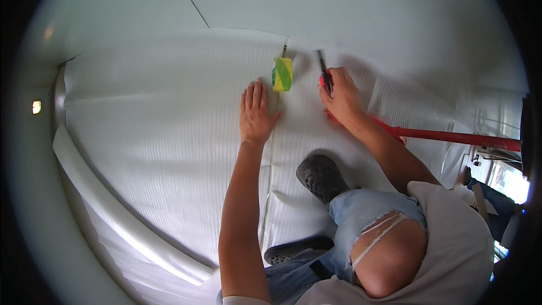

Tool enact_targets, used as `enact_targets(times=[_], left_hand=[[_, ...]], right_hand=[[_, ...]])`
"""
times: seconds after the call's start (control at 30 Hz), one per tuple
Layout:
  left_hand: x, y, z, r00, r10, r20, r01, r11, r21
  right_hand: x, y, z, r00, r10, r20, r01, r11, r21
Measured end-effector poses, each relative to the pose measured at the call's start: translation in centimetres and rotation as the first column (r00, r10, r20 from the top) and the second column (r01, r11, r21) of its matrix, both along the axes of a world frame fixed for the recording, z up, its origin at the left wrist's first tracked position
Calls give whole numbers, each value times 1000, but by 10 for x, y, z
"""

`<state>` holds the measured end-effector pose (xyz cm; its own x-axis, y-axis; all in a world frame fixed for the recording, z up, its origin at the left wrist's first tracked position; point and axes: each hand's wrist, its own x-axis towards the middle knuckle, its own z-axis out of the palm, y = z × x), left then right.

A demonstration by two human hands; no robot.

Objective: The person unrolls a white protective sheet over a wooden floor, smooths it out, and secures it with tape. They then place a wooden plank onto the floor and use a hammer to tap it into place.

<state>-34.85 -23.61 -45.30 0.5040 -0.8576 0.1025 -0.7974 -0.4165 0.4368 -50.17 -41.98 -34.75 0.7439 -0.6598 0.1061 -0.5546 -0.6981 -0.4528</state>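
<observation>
My left hand (258, 114) lies flat, fingers stretched out, on a silvery-white ribbed sheet (169, 118), just left of a seam. Beside its fingertips, at the far end of that seam, is a roll of yellow-and-green tape (282, 74). To the right, my right hand (342, 95) is closed around a slim black-and-red hand tool (324, 70). The tool's dark tip points away from me and is slightly blurred; its exact kind cannot be made out. The fingers cover part of its handle.
A red long-handled tool (451, 135) lies at the right, partly behind my right forearm. Rolled sheet edge (124, 220) runs along the left side. A pale wall (339, 5) rises at the far side. My dark clogs (322, 178) rest on the sheet.
</observation>
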Motion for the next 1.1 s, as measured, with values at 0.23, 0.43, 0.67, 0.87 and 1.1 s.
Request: enact_targets(times=[0.23,0.43,0.67,0.87,1.1], left_hand=[[59,-4,-5,989,-148,-10,148,989,4],[78,3,-1,985,-170,-12,170,985,-17],[75,-6,-9,991,-129,22,130,990,-51],[83,6,-28,973,-89,213,97,995,-30],[84,7,-12,999,-42,-28,42,999,-21]], right_hand=[[-30,45,17,729,651,-211,-675,736,-57],[-40,86,-39,648,725,-235,-665,689,288],[66,57,-59,868,-476,141,-19,252,968],[111,86,-40,882,-472,-15,3,-25,1000],[88,75,82,779,-484,400,-380,143,914]])
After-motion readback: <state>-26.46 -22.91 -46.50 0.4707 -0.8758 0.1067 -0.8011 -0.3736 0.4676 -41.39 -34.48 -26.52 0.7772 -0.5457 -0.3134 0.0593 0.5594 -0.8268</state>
